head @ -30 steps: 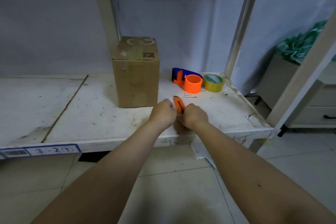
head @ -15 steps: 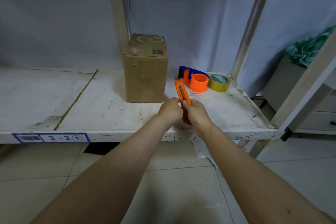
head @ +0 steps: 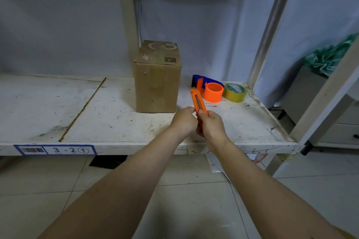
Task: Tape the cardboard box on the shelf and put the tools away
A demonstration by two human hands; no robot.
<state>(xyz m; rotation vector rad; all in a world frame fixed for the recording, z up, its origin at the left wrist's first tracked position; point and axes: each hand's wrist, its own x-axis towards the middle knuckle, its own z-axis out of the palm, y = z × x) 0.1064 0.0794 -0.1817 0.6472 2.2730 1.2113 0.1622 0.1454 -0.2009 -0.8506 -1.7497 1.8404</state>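
A closed brown cardboard box point(head: 157, 83) stands upright on the white shelf point(head: 97, 118), near the back. To its right lie an orange and blue tape dispenser point(head: 210, 91) and a yellowish tape roll point(head: 234, 92). An orange utility knife point(head: 198, 102) points up and away, above the shelf in front of the box. My right hand point(head: 211, 126) grips its lower end. My left hand point(head: 184, 120) pinches the knife's body from the left side with its fingertips.
A metal shelf post point(head: 272, 27) rises behind the tape roll, another post point(head: 132, 15) behind the box. A blue label point(head: 55, 150) marks the shelf's front edge. A grey cabinet point(head: 318, 106) with a green bag point(head: 330, 58) stands to the right. Tiled floor lies below.
The knife has been lifted off the shelf and raised more upright, both hands staying on it. The camera has shifted, so the box and tools sit further right in view.
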